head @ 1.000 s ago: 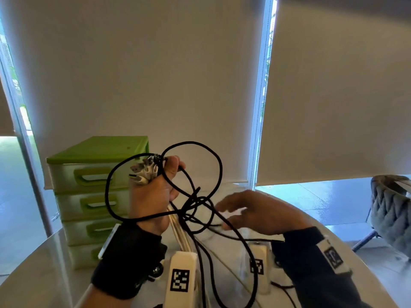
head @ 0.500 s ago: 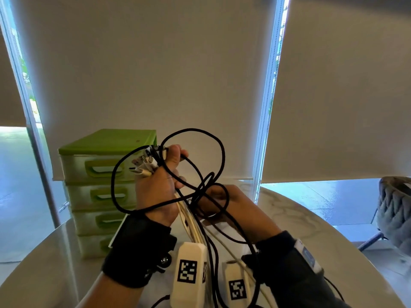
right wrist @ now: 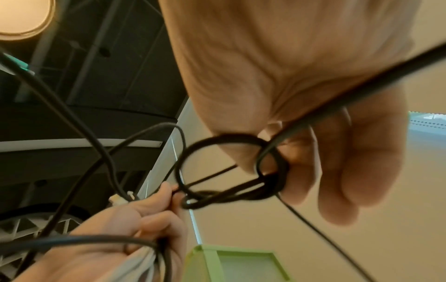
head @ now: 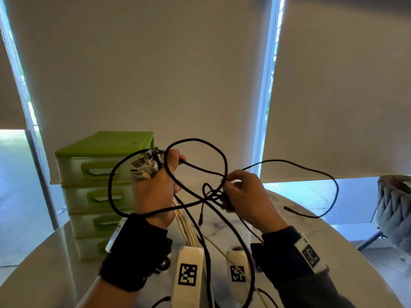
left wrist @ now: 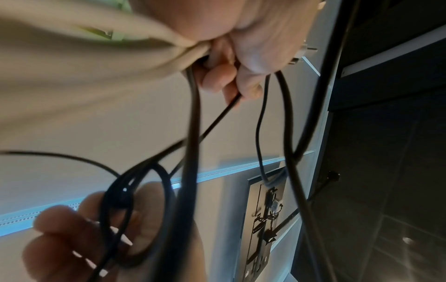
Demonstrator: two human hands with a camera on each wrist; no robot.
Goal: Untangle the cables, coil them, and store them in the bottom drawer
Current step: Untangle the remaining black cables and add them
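Head view: right hand (head: 246,196) now pinches the black cable (head: 200,170) tangle, pulled rightward.

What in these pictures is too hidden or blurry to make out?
- Head view: the bottom drawer is partly hidden behind the left hand's wristband.
- Head view: how many black cables there are; the loops cross at the knot in the right hand.
- Left wrist view: the white cables are blurred.
- Head view: the cables' lower ends run off the bottom edge.
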